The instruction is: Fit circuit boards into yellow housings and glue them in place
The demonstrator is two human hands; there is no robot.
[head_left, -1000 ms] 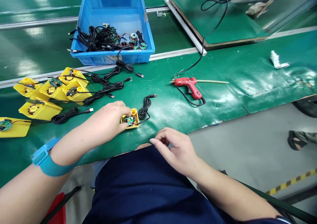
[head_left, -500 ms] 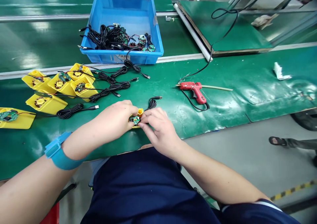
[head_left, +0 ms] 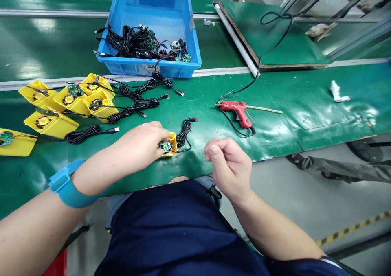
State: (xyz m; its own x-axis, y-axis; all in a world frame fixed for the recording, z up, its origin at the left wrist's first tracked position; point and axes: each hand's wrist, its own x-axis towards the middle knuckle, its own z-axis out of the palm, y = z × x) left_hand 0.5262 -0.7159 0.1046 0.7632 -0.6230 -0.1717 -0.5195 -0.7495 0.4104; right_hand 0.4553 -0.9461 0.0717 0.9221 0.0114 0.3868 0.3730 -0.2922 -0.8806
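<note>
My left hand point(head_left: 142, 143) grips a small yellow plastic housing point(head_left: 171, 145) with a green circuit board point(head_left: 166, 147) in it, near the front edge of the green table point(head_left: 275, 101). A coiled black cable point(head_left: 184, 133) runs from the housing to the right. My right hand point(head_left: 227, 166) hovers to the right of the housing, lifted off it, fingers curled loosely into a pinch; I cannot make out anything in them. A blue wrist strap point(head_left: 65, 186) is on my left forearm.
Several yellow housings point(head_left: 65, 105) with boards and black cables point(head_left: 134, 101) lie at the left. A blue bin point(head_left: 159, 7) of cables and boards stands behind. A red glue gun point(head_left: 236, 109) lies to the right, a white scrap point(head_left: 336, 92) further right. Someone's leg point(head_left: 336, 168) shows beyond the table edge.
My right hand reached in to the housing beside my left hand, then pulled back to the right and rose off the table. My left hand kept hold of the housing.
</note>
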